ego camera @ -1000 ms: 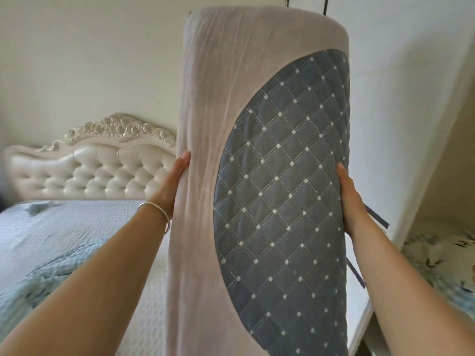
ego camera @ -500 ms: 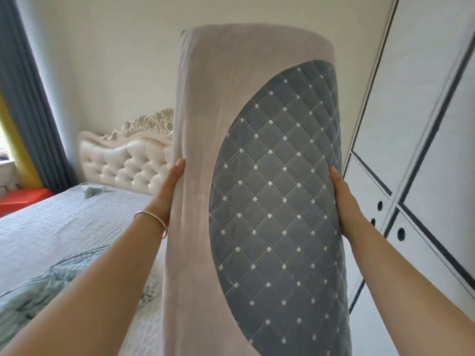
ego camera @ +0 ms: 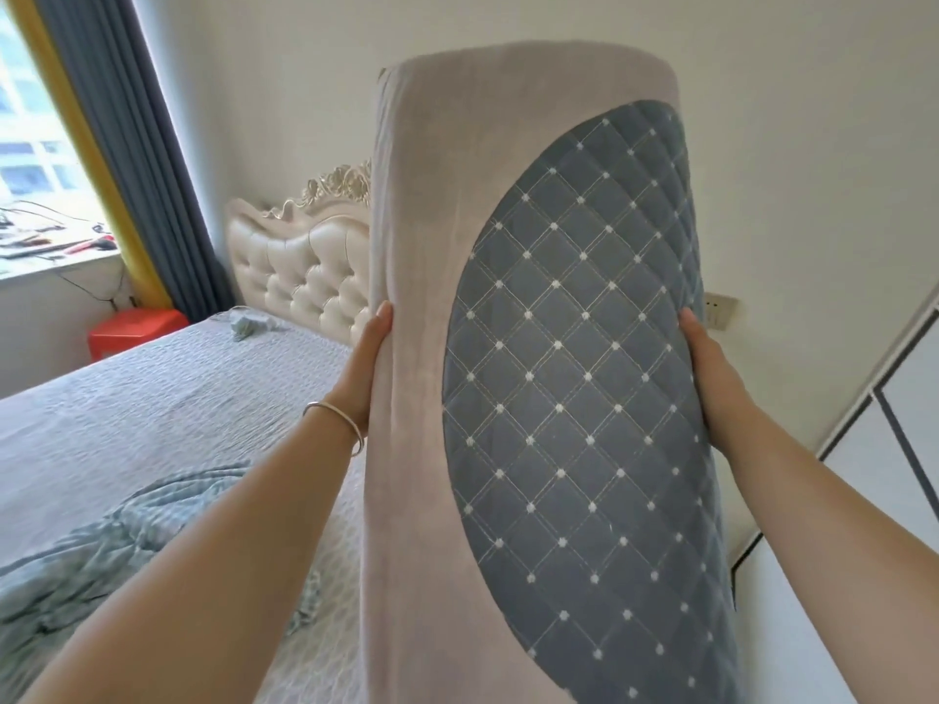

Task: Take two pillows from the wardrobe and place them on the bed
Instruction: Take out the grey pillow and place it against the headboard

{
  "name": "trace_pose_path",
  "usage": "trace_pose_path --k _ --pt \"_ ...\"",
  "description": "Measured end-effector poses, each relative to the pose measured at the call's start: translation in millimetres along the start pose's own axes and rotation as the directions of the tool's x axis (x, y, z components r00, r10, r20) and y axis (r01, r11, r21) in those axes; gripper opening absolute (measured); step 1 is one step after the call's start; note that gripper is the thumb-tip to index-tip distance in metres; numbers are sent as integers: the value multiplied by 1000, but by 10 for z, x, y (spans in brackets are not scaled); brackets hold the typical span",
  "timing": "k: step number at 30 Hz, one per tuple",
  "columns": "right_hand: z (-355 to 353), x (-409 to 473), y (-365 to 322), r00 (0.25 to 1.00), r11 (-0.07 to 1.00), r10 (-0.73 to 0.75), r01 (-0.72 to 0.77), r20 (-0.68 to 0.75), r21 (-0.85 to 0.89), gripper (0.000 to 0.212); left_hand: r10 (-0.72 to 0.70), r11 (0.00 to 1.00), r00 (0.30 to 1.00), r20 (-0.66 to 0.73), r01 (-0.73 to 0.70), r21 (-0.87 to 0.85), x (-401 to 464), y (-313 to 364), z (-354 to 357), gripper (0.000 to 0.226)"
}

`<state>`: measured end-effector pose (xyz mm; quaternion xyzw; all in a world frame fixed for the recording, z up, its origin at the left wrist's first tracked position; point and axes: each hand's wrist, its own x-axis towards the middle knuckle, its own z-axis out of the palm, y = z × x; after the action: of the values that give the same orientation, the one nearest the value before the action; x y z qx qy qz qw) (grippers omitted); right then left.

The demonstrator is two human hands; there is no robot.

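Note:
A long pillow (ego camera: pixel 533 398), pale pink-grey with a quilted blue-grey panel, stands upright in front of me and fills the middle of the view. My left hand (ego camera: pixel 363 370), a thin bangle on its wrist, presses its left edge. My right hand (ego camera: pixel 711 368) presses its right edge. Together they hold it in the air beside the bed (ego camera: pixel 142 409), which lies to the left under a light quilted cover. The white wardrobe (ego camera: pixel 894 449) shows only at the right edge. No second pillow is in sight.
A cream tufted headboard (ego camera: pixel 300 276) stands against the far wall. A crumpled teal blanket (ego camera: pixel 101 561) lies on the near part of the bed. A red box (ego camera: pixel 134 330), blue curtain (ego camera: pixel 137 144) and window are far left. A wall socket (ego camera: pixel 719 309) sits behind the pillow.
The view has swung left, away from the open wardrobe toward the bed and window. The pillow stays upright between both hands with the same grip.

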<state>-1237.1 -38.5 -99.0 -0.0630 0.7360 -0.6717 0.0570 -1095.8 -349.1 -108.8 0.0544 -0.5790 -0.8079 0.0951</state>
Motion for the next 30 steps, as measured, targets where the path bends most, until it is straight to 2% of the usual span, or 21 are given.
trace_pose_path --k 1,5,7,11,14,16,18,22,24,26,30 --pt "29 181 23 1000 1000 -4 4 19 -9 99 -8 1000 1000 -7 8 -4 175 -16 -15 59" --pt "126 978 169 999 999 27 -26 36 -29 103 -37 999 997 -66 36 -2 767 -137 -16 53" --pt "218 1379 233 997 999 20 -17 68 -33 92 -56 998 992 -109 57 4 1039 -213 -4 53" --pt "434 2232 414 980 998 18 -4 199 -70 88 -78 996 966 -247 84 11 1534 -447 -27 58" --pt "625 2812 547 944 993 72 -39 322 -107 86 -77 997 904 -420 70 -32 1820 -606 -71 55" --pt "767 3172 613 908 988 116 -64 401 -141 97 -74 997 858 -508 48 -64 1963 -670 -116 52" --pt "946 3513 652 870 982 153 -81 468 -171 106 -73 995 821 -566 25 -92 2077 -722 -179 51" --pt "1339 3895 713 779 968 214 -87 589 -237 103 -64 990 736 -674 -40 -138 2141 -924 -343 48" --pt "1519 4008 819 749 956 252 -92 613 -280 106 -69 988 673 -737 -58 -146 2126 -1069 -463 48" --pt "1700 4140 943 746 959 226 -58 626 -278 108 -90 985 620 -779 -61 -163 2143 -1152 -566 50" --pt "1956 4262 934 754 949 222 -20 618 -316 102 -94 980 607 -789 -84 -181 2275 -1141 -723 51"
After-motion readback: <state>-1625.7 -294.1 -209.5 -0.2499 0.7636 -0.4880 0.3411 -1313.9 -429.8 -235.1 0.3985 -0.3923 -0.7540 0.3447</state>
